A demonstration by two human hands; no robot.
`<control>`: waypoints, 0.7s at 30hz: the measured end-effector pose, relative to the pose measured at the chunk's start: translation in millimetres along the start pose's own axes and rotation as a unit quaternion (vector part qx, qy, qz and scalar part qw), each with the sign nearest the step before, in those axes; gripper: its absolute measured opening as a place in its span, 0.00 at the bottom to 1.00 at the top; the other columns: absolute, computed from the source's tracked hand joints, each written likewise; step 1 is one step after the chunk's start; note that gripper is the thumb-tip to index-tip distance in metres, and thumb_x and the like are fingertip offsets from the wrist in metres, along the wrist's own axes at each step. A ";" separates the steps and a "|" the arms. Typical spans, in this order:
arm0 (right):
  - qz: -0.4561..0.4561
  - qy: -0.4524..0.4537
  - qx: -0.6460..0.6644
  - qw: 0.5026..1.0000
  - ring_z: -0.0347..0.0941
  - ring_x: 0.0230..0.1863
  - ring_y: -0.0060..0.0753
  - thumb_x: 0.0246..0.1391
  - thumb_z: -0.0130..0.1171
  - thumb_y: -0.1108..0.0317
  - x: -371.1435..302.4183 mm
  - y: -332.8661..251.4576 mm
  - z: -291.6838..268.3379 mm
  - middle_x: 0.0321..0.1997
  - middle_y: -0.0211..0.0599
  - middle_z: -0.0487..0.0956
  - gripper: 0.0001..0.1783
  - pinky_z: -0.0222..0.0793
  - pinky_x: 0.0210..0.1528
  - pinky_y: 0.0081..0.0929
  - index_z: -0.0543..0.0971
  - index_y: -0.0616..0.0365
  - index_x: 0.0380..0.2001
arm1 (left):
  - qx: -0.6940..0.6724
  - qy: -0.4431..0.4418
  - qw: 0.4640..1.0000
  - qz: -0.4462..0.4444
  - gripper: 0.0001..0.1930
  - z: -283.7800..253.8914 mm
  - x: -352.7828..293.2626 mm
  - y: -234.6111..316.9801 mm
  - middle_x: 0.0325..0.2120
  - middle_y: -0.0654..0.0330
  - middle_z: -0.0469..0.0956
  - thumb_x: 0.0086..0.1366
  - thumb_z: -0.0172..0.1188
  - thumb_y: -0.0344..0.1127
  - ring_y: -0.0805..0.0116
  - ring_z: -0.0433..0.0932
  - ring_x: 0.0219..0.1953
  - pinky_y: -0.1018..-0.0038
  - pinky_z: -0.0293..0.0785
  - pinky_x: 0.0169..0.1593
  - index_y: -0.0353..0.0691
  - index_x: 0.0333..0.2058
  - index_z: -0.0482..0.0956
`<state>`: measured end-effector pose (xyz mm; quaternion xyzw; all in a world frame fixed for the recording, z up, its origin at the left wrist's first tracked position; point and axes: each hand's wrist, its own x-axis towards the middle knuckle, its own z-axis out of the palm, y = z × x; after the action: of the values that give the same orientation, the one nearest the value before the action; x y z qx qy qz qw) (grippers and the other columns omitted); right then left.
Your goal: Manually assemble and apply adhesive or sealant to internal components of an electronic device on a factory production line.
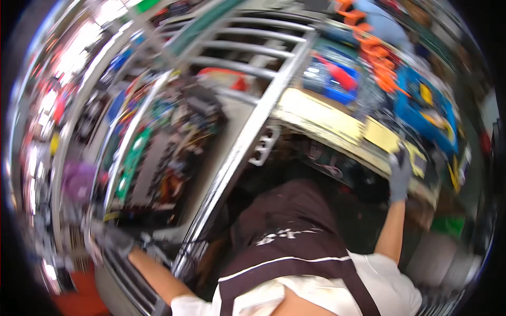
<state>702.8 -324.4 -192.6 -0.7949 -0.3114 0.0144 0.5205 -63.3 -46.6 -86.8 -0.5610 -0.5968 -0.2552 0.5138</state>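
My right hand, in a grey glove, is at the right end of a cream-yellow bench top. Its fingers look curled around something small and dark that I cannot make out. Far to the left, my left hand, also gloved in grey, reaches out beside a metal frame. Motion blur smears its fingers, so whether it holds anything is unclear. A blue tray with yellow-handled things lies beyond my right hand. Further back along the bench sits a blue bin with a red object in it.
A shiny metal rail runs diagonally between the bench and shelves crowded with small parts. Metal bars cross the top. An orange coiled hose hangs above the bench. A purple object is at the left, and a grey round thing is at lower right.
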 end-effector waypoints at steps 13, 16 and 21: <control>-0.058 -0.063 -0.514 0.853 0.56 0.66 0.46 0.55 0.49 0.55 51.3 110.1 -133.6 0.64 0.46 0.65 0.29 0.46 0.67 0.38 0.66 0.48 0.61 | -0.419 0.039 0.894 -0.155 0.10 -65.9 54.4 115.1 0.28 0.54 0.78 0.62 0.55 0.35 0.59 0.75 0.37 0.68 0.69 0.46 0.34 0.32 0.81; -0.013 -0.018 -0.699 0.714 0.55 0.66 0.48 0.58 0.48 0.50 65.1 167.3 -155.6 0.66 0.47 0.61 0.28 0.49 0.66 0.40 0.67 0.47 0.60 | -0.407 0.046 0.902 -0.140 0.10 -70.1 59.2 113.4 0.25 0.55 0.76 0.63 0.53 0.34 0.57 0.74 0.33 0.66 0.68 0.43 0.35 0.29 0.79; -0.075 0.150 -0.696 0.698 0.63 0.61 0.45 0.63 0.43 0.52 56.3 143.7 -101.5 0.62 0.42 0.68 0.23 0.59 0.61 0.40 0.71 0.47 0.57 | -0.386 0.082 0.911 -0.122 0.11 -76.0 62.0 102.9 0.24 0.54 0.75 0.64 0.51 0.34 0.56 0.73 0.31 0.67 0.67 0.40 0.34 0.28 0.78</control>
<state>852.4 -416.7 -249.4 -0.8963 -0.2088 -0.3646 -0.1422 67.3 -63.6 -33.0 -0.6156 -0.4712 -0.5712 0.2696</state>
